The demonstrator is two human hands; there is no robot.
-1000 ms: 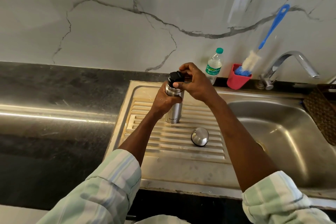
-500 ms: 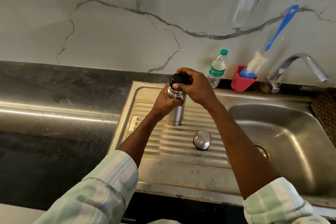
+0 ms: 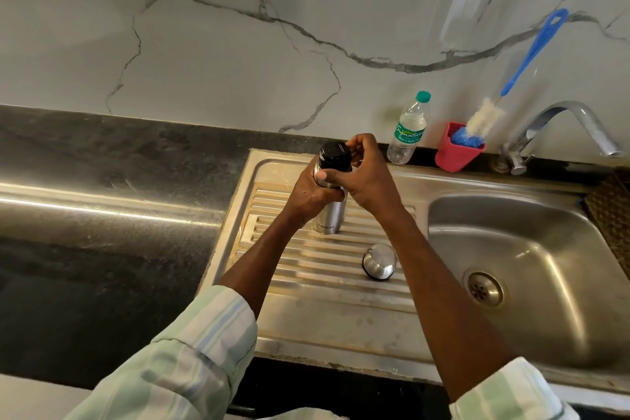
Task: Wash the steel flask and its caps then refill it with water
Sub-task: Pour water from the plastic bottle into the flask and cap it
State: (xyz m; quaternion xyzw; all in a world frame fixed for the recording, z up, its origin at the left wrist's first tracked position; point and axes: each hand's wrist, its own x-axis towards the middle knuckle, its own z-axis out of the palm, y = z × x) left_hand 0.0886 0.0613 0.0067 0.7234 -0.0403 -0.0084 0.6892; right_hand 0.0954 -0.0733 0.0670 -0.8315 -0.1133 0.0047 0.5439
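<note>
The steel flask (image 3: 330,215) stands upright on the ribbed drainboard (image 3: 306,259) of the sink. My left hand (image 3: 312,193) is wrapped around its upper body. On the flask's mouth sits a black inner cap (image 3: 334,156), and my right hand (image 3: 366,174) grips it from the right side. The steel outer cap (image 3: 379,261) lies apart on the drainboard, to the right of the flask and nearer to me.
A small water bottle with a green lid (image 3: 408,129) and a red holder (image 3: 456,148) with a blue bottle brush (image 3: 531,54) stand at the sink's back edge. The tap (image 3: 559,126) curves over the basin (image 3: 531,249). A dark stone counter (image 3: 102,198) extends left.
My right hand has shifted its grip around the black cap, with the fingers turned. The flask stays in place on the drainboard. The camera has moved slightly.
</note>
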